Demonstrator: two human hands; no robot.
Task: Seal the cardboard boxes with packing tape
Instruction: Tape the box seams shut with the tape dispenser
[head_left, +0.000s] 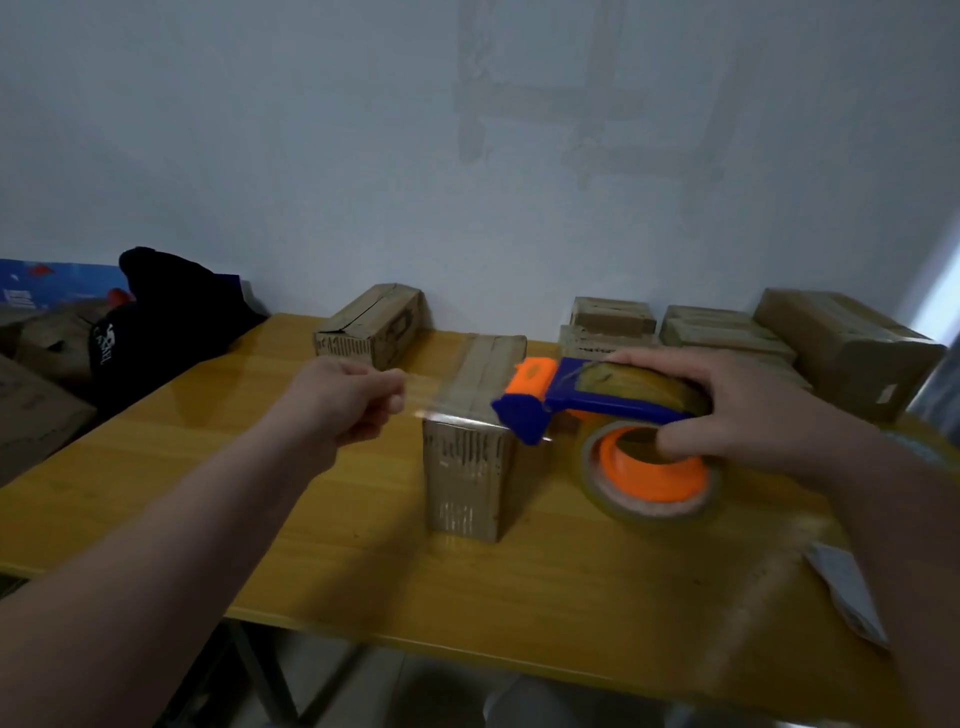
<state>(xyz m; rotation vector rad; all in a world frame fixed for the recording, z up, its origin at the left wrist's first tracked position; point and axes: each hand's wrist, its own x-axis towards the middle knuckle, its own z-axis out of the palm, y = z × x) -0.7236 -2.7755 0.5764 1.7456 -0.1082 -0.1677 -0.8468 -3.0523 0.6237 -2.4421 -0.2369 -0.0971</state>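
On the yellow table (519, 587), the cardboard box (467, 478) you are sealing stands directly in front of you, between your two hands, with a clear tape strip (431, 397) drawn taut above its near top edge. Note the following hazards at this stage. If you let the strip slacken, it is likely to fold back on itself or stick to the box side at an angle, leaving a wrinkled, weak seal. If you pull harder with the left hand, the strip may catch the box and tip or drag it, since neither hand rests on it. If you lower the strip off-centre, it may miss the flap seam; the seam itself cannot be made out under the glare on the box top. Keep fingertips away from the nose of the tape dispenser (582, 395), where a cutting edge would sit; no blade is visible. Hand pose: your left hand (348, 397) is extended forward to the left of the box, fingers curled into a loose fist, pinching the free end of the strip. Your right hand (727, 410) is to the right of the box, gripping the dispenser from above, with fingers curled over the tape roll (652, 499) and at least one finger hooked into its orange core. The dispenser nose points left, just above the near right corner of the box top. Further boxes (371, 325) stand along the wall, well apart from the work.
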